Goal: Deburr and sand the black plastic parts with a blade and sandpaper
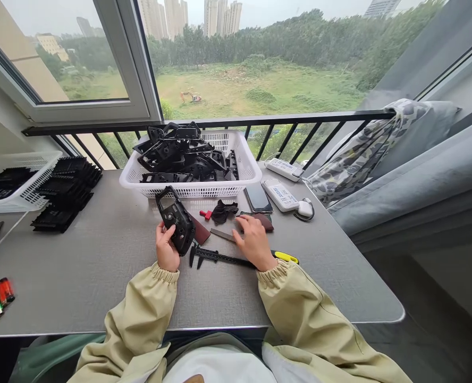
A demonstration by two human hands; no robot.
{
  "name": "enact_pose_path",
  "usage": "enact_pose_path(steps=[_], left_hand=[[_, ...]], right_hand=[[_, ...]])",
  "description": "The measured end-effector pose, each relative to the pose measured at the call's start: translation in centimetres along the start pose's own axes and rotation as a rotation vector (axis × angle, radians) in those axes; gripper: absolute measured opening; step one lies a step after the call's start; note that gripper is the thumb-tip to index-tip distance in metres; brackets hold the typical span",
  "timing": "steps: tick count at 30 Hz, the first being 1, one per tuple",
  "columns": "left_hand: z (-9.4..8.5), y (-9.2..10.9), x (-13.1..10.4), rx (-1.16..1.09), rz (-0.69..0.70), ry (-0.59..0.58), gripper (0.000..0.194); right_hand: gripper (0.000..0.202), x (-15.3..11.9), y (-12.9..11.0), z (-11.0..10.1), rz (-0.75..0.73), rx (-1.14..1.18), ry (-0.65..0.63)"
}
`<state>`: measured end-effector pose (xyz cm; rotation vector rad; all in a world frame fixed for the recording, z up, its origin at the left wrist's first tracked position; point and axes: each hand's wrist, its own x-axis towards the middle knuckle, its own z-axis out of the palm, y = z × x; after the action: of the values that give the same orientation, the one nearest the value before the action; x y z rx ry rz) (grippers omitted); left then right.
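Observation:
My left hand (166, 249) grips a black plastic housing (180, 226) by its near-left side, tilted up off the table, thumb on its face. My right hand (256, 243) has its fingers spread and bent over the table, with the thumb near the end of a flat metal file (222, 234). I cannot tell whether it touches the file. A black caliper (217, 256) lies below, partly under my right wrist. A yellow-and-black handle (286, 257) shows right of that wrist. Brown sandpaper (201, 233) lies behind the housing; another brown piece (266, 221) is beyond my right fingers.
A white basket (194, 189) heaped with black plastic parts stands by the railing. Nearby are a black cloth (225, 211), a red clip-like piece (206, 215), a phone (259, 198) and white power strips (279, 195). Stacked black parts (62, 191) and batteries (0, 298) are left.

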<state>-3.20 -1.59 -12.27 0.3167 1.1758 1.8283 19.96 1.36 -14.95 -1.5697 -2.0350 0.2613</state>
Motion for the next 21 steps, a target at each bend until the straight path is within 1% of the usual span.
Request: enact_pose_path(steps=[2,4,6,8,10,12,14,16,18,21], left_hand=[[0.0,-0.1,0.0,0.005,0.006,-0.001,0.037],[0.0,-0.1,0.1,0.006,0.009,0.002,0.036],[-0.1,-0.2,0.1,0.004,0.015,0.008,0.035],[-0.1,-0.3,0.2,-0.001,0.027,0.017,0.035],[-0.1,-0.3,0.3,-0.009,0.04,0.03,0.034],[-0.2,-0.3,0.4,-0.018,0.046,0.042,0.033],[-0.2,-0.3,0.5,-0.023,0.049,0.052,0.033],[-0.2,-0.3,0.5,-0.027,0.051,0.058,0.033],[-0.2,-0.3,0.5,-0.025,0.052,0.062,0.034],[-0.2,-0.3,0.5,-0.02,0.057,0.07,0.035]], right_hand=[[0.043,0.2,1.0,-0.1,0.106,-0.048,0.028],[0.05,0.4,1.9,-0.2,0.166,-0.074,0.026],[0.052,0.6,2.3,-0.3,0.177,-0.074,0.003],[0.049,0.7,1.9,-0.3,0.142,-0.05,-0.031],[0.045,0.7,0.8,-0.1,0.066,-0.006,-0.078],[0.043,0.5,-0.9,0.3,-0.037,0.049,-0.146],[0.047,0.3,-2.7,0.8,-0.132,0.089,-0.218],[0.058,0.2,-4.3,1.5,-0.206,0.113,-0.278],[0.064,0.3,-5.5,2.1,-0.236,0.128,-0.307],[0.06,0.9,-6.3,3.0,-0.221,0.172,-0.298]])
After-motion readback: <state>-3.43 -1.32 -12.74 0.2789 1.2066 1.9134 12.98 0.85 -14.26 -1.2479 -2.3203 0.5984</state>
